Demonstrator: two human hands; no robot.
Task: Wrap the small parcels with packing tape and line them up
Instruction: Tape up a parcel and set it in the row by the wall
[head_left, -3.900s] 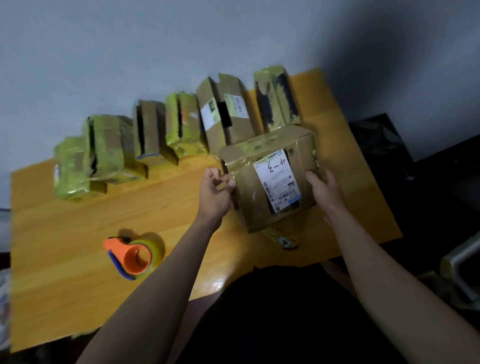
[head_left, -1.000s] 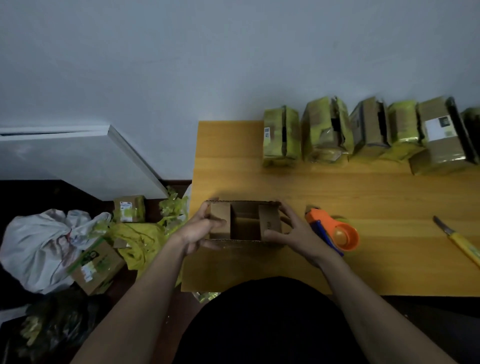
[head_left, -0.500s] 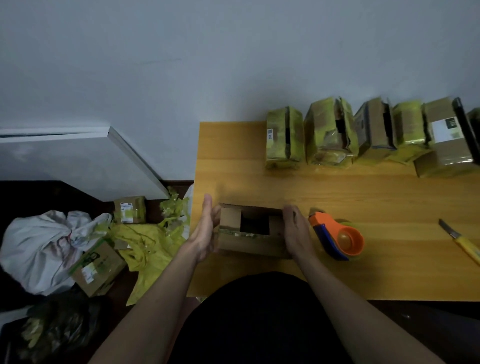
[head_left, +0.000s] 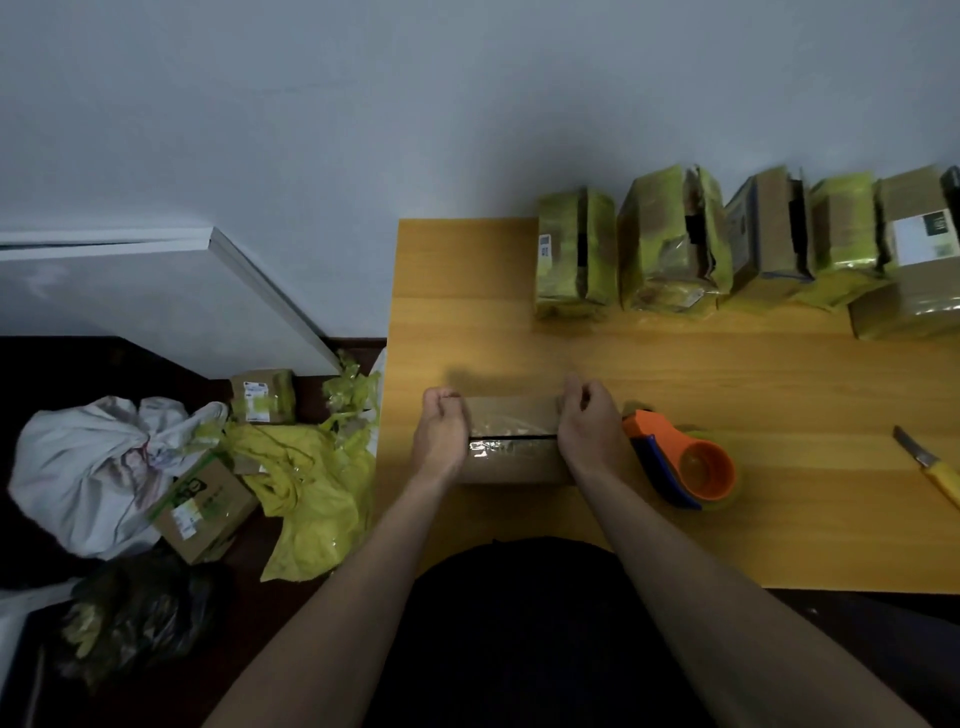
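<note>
Small cardboard box held shut at the near left part of the desk.

The left hand and right hand curl round its two ends, flaps closed under old clear tape. An orange tape dispenser sits just right; five taped parcels line the wall edge, and a yellow-handled knife lies far right.

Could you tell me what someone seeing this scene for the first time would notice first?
Most striking is the small cardboard box near the table's front left edge, held at its two ends by the left hand and the right hand. Just right of it lies an orange tape dispenser, and a row of yellow-taped parcels lines the wall. On the floor to the left sits a heap of yellow wrapping, bags and boxes.
</note>
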